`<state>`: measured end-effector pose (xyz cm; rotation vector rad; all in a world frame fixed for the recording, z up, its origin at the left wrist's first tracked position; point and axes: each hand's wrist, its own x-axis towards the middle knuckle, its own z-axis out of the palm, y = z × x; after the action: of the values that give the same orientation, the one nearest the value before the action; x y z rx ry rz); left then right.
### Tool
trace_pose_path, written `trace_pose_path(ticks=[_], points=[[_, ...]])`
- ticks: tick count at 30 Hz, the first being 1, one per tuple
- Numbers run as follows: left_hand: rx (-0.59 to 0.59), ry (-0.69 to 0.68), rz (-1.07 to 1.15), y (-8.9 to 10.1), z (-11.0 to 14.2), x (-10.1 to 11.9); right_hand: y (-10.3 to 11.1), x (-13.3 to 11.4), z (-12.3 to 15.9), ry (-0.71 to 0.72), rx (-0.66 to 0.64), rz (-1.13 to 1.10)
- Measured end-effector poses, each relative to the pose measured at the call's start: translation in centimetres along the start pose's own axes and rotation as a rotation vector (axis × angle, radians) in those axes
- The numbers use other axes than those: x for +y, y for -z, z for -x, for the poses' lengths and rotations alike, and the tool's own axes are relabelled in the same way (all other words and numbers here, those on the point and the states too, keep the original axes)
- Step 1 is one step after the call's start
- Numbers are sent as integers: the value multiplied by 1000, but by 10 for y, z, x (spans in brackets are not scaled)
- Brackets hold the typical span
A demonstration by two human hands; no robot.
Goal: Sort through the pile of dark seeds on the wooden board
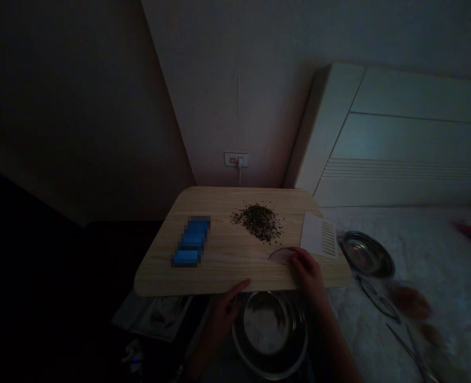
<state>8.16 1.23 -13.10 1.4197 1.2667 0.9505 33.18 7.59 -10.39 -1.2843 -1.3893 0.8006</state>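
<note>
A loose pile of small dark seeds (261,221) lies on the light wooden board-like tabletop (223,271), with stray grains around it. My right hand (309,271) is closed on a thin, pale piece with a curved edge (282,256), just in front of the pile; its exact kind is hard to make out in the dim light. My left hand (223,311) is at the tabletop's front edge, a finger stretched out along it. Below that edge, between my hands, is a round metal bowl (270,367), close beside my left hand.
A blue-screened, pixelated object (193,242) lies on the tabletop's left. At its right end is a white comb-like slotted card (319,234). On the bed (430,234) are another metal bowl (368,255) and scissors-like tools (377,299). A wall socket (236,159) has a plug and cable.
</note>
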Motion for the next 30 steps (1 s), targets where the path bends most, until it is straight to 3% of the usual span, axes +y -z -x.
trace_pose_path(ticks=[7, 12, 30], points=[[-19, 8, -40, 1, -2, -1, 5, 12, -18, -32, 340, 70], [-5, 25, -43, 1, -2, -2, 3, 16, -12, -38, 453, 152], [8, 20, -28, 1, -1, -1, -1, 15, -9, 12, 386, 328]])
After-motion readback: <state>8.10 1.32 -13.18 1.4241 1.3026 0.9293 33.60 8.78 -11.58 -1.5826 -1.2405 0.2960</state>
